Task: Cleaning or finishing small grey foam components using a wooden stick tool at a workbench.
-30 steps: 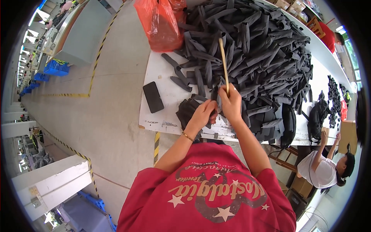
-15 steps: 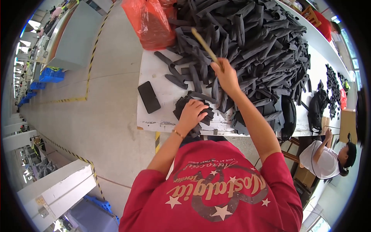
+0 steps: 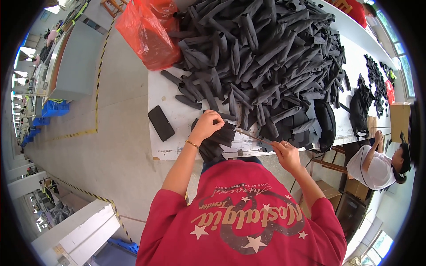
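Observation:
My right hand [image 3: 287,155] is closed round one end of a thin wooden stick [image 3: 254,136], low over the table's front edge. The stick's far tip reaches left to a bundle of dark grey fabric pieces [image 3: 212,148], which hangs partly over the edge. At the top of that bundle my left hand [image 3: 207,125] has its fingers curled together on a piece of fabric, whose gripped part is mostly hidden. Beyond both hands rises a large heap of dark grey fabric tubes [image 3: 266,62], with a few loose ones at its left side.
A black phone [image 3: 160,123] lies left of my left hand on the white table [image 3: 164,153]. Behind it stands a red plastic bag [image 3: 148,40]. Black bags [image 3: 326,126] rest at the right, where a co-worker in white [image 3: 375,166] sits.
My right hand has come down from over the heap toward the table's front edge, swinging the stick's tip to the bundle. My left hand has shifted slightly left and closed its fingers.

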The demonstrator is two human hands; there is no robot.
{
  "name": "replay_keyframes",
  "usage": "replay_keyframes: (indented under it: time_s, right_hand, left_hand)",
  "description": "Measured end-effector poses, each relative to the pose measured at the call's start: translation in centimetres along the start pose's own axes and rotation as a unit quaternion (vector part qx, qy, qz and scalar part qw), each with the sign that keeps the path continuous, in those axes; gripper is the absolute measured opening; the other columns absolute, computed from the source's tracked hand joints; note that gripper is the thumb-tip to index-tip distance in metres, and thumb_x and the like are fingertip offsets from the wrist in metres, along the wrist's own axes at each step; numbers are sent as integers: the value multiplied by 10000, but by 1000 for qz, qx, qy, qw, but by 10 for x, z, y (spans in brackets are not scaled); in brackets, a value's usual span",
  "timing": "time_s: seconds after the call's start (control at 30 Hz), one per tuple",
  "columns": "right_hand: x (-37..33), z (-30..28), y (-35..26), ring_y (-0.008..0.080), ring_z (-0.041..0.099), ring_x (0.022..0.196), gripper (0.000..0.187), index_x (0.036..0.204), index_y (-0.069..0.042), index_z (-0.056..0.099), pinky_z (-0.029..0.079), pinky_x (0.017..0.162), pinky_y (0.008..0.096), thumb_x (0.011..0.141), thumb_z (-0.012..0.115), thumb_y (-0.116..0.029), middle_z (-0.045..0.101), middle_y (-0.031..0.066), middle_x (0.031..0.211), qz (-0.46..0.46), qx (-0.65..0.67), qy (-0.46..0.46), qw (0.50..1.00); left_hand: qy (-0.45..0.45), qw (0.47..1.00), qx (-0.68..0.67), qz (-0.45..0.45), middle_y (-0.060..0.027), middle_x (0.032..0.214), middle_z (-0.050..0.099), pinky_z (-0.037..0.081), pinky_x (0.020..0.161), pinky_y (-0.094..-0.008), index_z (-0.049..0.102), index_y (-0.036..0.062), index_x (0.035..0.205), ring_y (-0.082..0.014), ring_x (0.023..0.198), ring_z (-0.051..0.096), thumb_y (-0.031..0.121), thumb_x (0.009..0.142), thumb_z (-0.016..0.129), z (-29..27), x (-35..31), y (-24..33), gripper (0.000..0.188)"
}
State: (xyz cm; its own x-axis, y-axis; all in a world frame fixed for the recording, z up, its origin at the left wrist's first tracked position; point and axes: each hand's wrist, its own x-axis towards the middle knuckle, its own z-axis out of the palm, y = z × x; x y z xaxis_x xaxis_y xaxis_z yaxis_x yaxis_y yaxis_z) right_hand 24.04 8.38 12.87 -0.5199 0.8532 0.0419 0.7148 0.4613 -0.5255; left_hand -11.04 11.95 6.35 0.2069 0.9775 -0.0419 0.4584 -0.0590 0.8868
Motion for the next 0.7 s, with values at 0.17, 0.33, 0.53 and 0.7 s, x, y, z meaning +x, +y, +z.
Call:
replay_keyframes:
  time_s: [0.17, 0.33, 0.53, 0.7]
  right_hand:
    - [5, 6, 5, 263, 604, 684, 152, 999, -96, 635, 478, 551, 381, 851, 623, -124, 560, 69, 709, -12, -11, 4, 1000]
    - [33, 33, -7, 274, 625, 726, 173, 1019, -92, 633, 492, 572, 389, 850, 619, -127, 601, 86, 756, -42, -13, -3, 999]
    - [71, 80, -41, 243, 627, 688, 258, 1094, 20, 602, 481, 648, 348, 853, 594, -72, 634, 200, 821, 105, 324, -40, 939]
    - [78, 90, -71, 210, 603, 649, 270, 1117, 10, 592, 470, 622, 339, 860, 588, -76, 626, 185, 749, 102, 350, -116, 924]
  left_hand:
    - [-15, 1000, 21, 6, -47, 827, 658, 436, 856, -344, 652, 32, 741, -244, 935, 551, 129, 737, 670, -2, 3, 4, 99]
    - [0, 998, 37, 49, -53, 779, 658, 455, 822, -349, 653, 49, 706, -248, 880, 584, 132, 724, 664, 11, 9, 24, 85]
    - [282, 942, 110, 145, -93, 1182, 545, 376, 985, -397, 590, 106, 962, -273, 1131, 528, 155, 716, 738, 5, 0, 105, 291]
    - [271, 731, -620, -87, -120, 987, 612, 485, 917, -382, 616, 11, 1021, -256, 932, 622, 180, 864, 674, 30, -32, 25, 238]
